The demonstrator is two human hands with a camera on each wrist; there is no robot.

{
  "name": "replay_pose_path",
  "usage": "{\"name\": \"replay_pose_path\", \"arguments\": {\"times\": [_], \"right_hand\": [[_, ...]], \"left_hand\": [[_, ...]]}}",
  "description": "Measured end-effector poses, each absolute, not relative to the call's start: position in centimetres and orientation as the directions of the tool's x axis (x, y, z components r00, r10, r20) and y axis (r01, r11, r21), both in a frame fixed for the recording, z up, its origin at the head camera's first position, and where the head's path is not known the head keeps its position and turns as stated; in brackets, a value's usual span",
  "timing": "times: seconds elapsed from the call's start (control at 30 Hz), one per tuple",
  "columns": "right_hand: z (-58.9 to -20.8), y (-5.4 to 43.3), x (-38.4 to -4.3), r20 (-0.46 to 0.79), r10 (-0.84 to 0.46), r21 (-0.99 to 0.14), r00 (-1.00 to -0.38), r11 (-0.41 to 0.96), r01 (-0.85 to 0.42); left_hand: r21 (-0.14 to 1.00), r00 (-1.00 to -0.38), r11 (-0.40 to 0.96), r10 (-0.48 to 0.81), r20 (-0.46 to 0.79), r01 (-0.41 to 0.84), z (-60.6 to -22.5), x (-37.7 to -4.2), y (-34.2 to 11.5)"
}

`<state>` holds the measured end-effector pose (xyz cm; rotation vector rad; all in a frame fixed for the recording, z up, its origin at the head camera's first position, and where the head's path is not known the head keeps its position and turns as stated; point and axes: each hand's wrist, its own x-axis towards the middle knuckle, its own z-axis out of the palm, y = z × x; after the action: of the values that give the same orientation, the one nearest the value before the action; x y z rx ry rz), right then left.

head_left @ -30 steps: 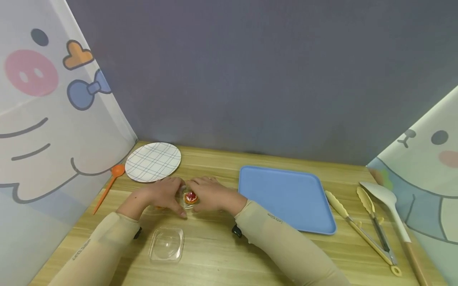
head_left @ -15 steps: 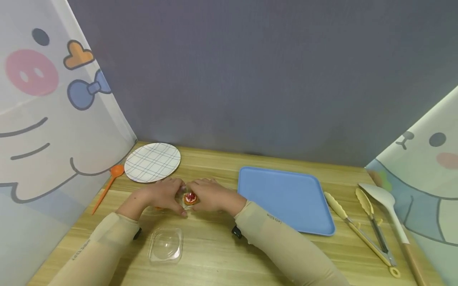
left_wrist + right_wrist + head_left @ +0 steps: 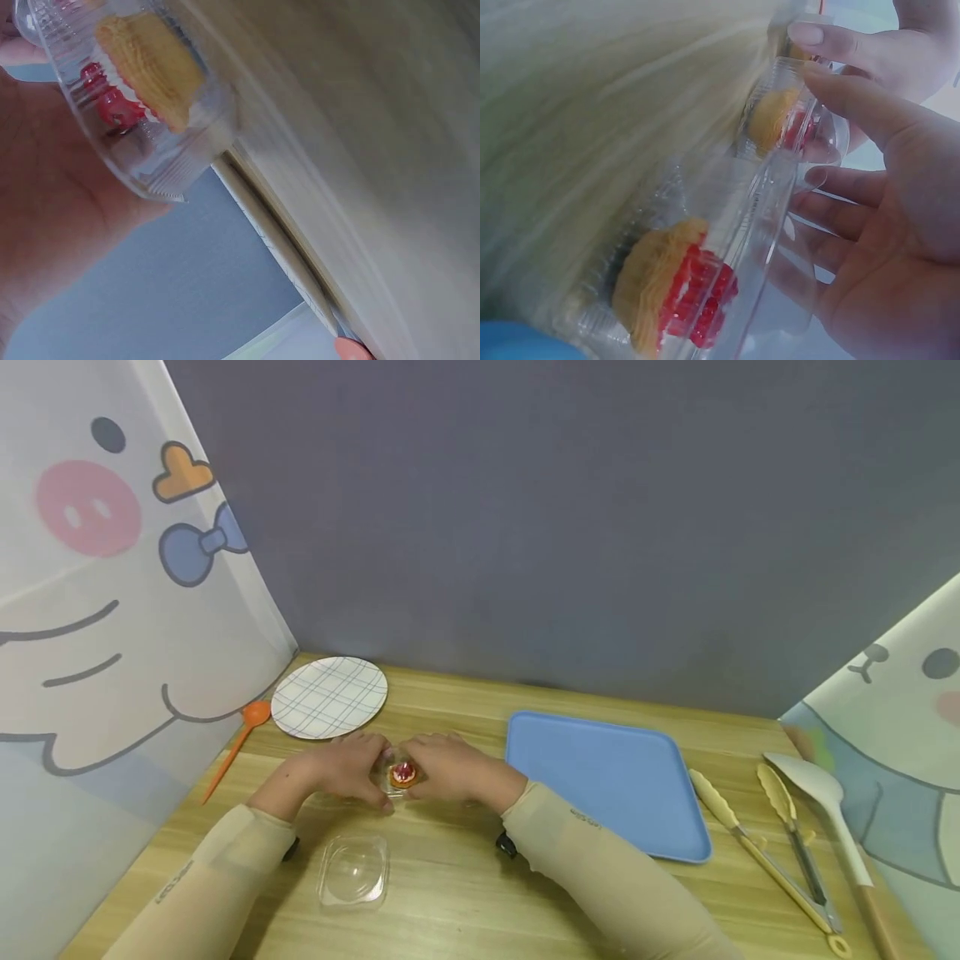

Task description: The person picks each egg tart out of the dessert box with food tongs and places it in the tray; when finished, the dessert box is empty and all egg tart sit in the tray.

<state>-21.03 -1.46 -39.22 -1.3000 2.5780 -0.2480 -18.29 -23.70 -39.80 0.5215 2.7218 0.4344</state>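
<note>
A small red-topped tart sits in a clear plastic box between the two hands. My left hand holds this box from the left, thumb toward the near side. From the right, my right hand grips it, its thumb and fingers spread along the edge in the right wrist view. A second boxed tart lies close to the right palm, mostly covered in the head view. Under the left palm another boxed tart shows in the left wrist view.
A clear plastic piece lies nearer the body. A checked oval plate and orange spoon are at the back left. To the right are a blue tray, yellow-tipped tongs and a white turner.
The head view has shifted slightly, so the scene sits a little farther right. Both hands stay around the middle box with almost no movement.
</note>
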Motion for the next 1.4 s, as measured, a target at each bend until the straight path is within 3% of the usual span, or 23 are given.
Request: {"name": "replay_pose_path", "arguments": {"times": [0.6,0.73,1.13,1.4], "right_hand": [[-37.9,-0.5,-20.5,-0.091,-0.806,-0.156,-0.584,0.591,-0.791],[-37.3,0.1,-20.8,-0.051,-0.808,-0.233,-0.587,0.582,-0.779],[-35.4,2.9,-20.7,-0.082,-0.786,-0.553,-0.612,0.547,-0.628],[-35.7,3.3,-19.1,-0.161,-0.818,-0.785,-0.552,0.445,-0.431]], "left_hand": [[0.367,-0.884,0.884,0.394,-0.253,0.289,-39.5,-17.9,-23.8],[0.353,-0.889,0.89,0.386,-0.245,0.289,-39.5,-17.8,-23.7],[0.342,-0.89,0.892,0.386,-0.242,0.294,-39.1,-18.3,-23.6],[0.359,-0.883,0.89,0.387,-0.264,0.283,-39.3,-18.0,-23.7]]}}
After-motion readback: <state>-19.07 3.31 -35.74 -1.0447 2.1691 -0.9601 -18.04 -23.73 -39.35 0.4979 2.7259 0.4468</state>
